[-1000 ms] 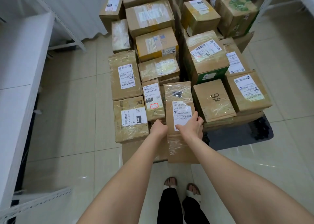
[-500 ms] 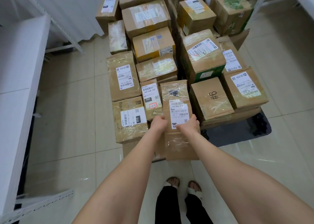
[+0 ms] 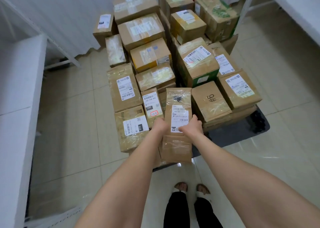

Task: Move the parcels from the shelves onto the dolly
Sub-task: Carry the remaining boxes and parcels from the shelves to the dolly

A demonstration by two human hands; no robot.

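Observation:
A long flat brown parcel (image 3: 178, 99) with a white label and clear tape lies at the near edge of the stack. My left hand (image 3: 160, 124) grips its left side, fingers wrapped round the edge. My right hand (image 3: 191, 126) holds the right side, thumb lying across the label. The dolly (image 3: 242, 132) is a dark platform on the floor, mostly hidden under several cardboard parcels; only its near right corner shows. Next to the held parcel sit a box marked "#6" (image 3: 210, 101) and a small box labelled "060" (image 3: 151, 103).
White shelving (image 3: 19, 92) runs along the left, with a shelf rail (image 3: 52, 217) at the lower left. Another white shelf (image 3: 294, 8) stands at the upper right. Tiled floor lies open on both sides of the dolly. My feet (image 3: 190, 188) stand just before the stack.
My right thumb has slid down and left across the label. The parcel stays where it was, and the view has shifted slightly.

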